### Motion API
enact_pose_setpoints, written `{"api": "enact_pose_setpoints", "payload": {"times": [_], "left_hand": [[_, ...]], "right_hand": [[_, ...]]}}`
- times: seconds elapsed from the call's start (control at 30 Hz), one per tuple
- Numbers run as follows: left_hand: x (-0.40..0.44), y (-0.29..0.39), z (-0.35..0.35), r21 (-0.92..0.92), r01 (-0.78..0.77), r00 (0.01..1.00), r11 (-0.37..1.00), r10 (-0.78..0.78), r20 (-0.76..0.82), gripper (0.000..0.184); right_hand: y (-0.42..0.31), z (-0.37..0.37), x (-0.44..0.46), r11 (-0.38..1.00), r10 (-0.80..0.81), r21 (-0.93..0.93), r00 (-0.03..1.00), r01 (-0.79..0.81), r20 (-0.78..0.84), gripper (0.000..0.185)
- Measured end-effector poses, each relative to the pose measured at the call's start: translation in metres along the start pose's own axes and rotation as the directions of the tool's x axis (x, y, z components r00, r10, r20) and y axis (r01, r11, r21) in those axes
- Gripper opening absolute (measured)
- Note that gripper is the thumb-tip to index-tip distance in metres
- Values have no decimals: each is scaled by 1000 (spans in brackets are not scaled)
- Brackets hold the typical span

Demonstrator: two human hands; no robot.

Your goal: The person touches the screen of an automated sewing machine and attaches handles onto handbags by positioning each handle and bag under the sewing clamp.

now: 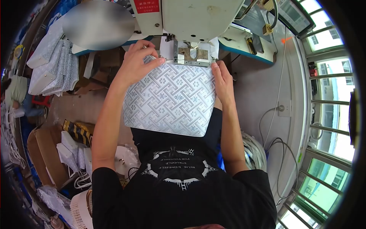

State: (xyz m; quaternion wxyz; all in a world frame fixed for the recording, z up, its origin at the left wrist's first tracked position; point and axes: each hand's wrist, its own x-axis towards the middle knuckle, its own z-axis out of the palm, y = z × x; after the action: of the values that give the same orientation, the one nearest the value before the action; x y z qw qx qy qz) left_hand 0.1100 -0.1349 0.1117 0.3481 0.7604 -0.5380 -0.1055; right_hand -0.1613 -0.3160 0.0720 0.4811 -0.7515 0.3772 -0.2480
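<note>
A silver-grey patterned bag piece (169,99) hangs over my lap, its upper edge against the metal clamp (192,61) of an industrial sewing machine (200,17). At the bag piece's upper left corner, my left hand (139,63) is closed, with bent fingers and the thumb lying on the patterned face. On the opposite side, my right hand (224,80) grips the upper right edge, thumb in front. The fingertips behind the material are hidden. White material (214,44) shows beside the clamp.
Similar patterned pieces (55,61) are stacked at the left, near the blue-edged machine table (248,53). A cardboard box (47,152) and white pieces (70,150) stand lower left. Cables (253,152) lie at the right, below a wall socket (284,110) and barred windows (329,103).
</note>
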Motion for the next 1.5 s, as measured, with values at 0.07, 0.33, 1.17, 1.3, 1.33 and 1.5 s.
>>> {"api": "enact_pose_setpoints", "payload": {"times": [0.07,0.33,1.17,1.3,1.33,1.5], "left_hand": [[0,2,-1,9,17,1000,1000,-18,20,31],[-16,43,12,96,-132,972,987,147,-182,28],[1,99,74,335,-97,947,937,191,-260,47],[0,96,74,320,-103,949,942,190,-253,48],[-1,97,74,316,-103,949,943,188,-253,48],[-6,94,63,285,-146,944,947,219,-245,44]], "right_hand": [[6,2,4,999,-30,13,1000,30,-4,42],[-32,-13,16,963,-238,-204,914,177,-329,24],[-69,2,65,885,-456,-100,890,454,9,18],[-81,1,62,915,-386,-95,920,391,71,18],[-88,0,60,934,-338,-89,936,347,101,16],[-74,-2,74,812,-537,-175,830,557,151,11]]}}
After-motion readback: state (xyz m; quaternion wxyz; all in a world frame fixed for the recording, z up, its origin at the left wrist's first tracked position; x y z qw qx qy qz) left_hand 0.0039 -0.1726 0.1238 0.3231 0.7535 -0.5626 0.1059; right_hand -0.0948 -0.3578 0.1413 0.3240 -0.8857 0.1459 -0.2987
